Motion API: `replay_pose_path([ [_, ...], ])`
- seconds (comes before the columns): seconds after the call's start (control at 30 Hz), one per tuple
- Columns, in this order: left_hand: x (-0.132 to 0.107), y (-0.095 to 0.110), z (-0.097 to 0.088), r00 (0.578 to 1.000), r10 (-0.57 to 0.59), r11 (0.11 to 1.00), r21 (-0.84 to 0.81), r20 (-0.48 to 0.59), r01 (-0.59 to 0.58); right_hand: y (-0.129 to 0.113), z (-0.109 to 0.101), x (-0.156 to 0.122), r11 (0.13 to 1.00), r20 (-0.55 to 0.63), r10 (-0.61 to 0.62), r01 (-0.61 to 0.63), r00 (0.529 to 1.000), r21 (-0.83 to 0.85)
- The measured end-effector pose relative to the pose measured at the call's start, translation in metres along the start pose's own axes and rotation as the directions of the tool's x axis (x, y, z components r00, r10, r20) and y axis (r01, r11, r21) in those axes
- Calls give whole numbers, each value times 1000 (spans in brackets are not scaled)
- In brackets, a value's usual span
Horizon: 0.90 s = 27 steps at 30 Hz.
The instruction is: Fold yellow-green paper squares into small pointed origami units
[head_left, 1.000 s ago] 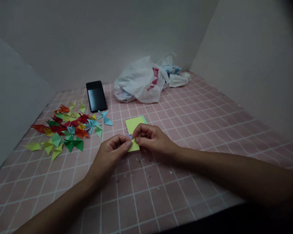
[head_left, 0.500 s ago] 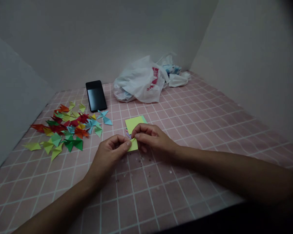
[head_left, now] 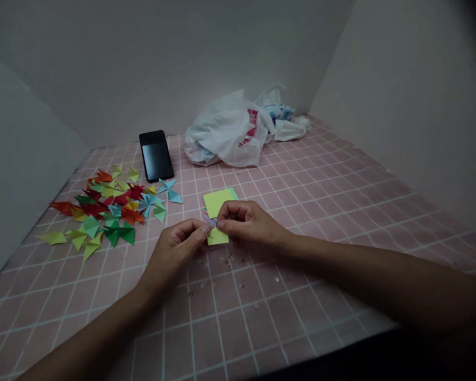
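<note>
Between both hands is a small yellow piece of folded paper [head_left: 219, 237]. My left hand [head_left: 181, 244] pinches its left edge between thumb and index finger. At its upper right, the thumb and fingers of my right hand [head_left: 250, 222] are closed on the same paper. Just beyond lies a stack of square paper sheets [head_left: 218, 201], yellow on top with green and purple edges showing; my right hand hides its near right corner. To the left, many folded paper shapes [head_left: 119, 238] in red, orange, yellow, green and blue lie in a loose heap.
A black phone [head_left: 156, 159] lies behind the folded shapes. Farther back, a crumpled white plastic bag [head_left: 230, 132] with red print sits by the wall, beside another blue-and-white bundle [head_left: 280, 112]. Tiny bits [head_left: 276, 279] are scattered on the pink checked tabletop [head_left: 325, 317].
The right hand's fingertips have shifted slightly right, and the yellow paper has moved a little right, showing more of its face. The left hand has barely moved.
</note>
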<state>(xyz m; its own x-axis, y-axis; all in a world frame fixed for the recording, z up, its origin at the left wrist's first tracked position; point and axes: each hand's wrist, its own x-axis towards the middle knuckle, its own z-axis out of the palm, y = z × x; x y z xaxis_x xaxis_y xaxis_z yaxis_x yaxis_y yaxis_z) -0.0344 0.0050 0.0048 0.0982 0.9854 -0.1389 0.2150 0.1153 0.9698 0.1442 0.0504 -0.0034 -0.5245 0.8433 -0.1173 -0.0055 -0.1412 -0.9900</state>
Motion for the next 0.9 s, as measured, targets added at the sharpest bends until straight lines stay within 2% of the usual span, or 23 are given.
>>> replay_pose_path([
  [0.23, 0, 1, 1, 998, 58, 998, -9, -38, -58, 3, 0, 0, 998, -36, -63, 62, 997, -14],
  [0.37, -1, -3, 2, 990, 129, 991, 32, -62, -127, 5, -1, 1, 999, -32, -54, 54, 998, -3],
  [0.57, -2, -6, 3, 985, 159, 987, 31, -63, -158, 6, -1, 2, 999, -38, -37, 38, 999, 27],
  [0.7, -1, -6, 3, 972, 224, 973, 71, -67, -220, 6, 1, 1, 999, -33, -10, 11, 999, 38],
  [0.9, -3, -5, 4, 966, 236, 963, 156, -104, -219, 5, 2, -1, 999, -33, 10, -8, 999, 39],
])
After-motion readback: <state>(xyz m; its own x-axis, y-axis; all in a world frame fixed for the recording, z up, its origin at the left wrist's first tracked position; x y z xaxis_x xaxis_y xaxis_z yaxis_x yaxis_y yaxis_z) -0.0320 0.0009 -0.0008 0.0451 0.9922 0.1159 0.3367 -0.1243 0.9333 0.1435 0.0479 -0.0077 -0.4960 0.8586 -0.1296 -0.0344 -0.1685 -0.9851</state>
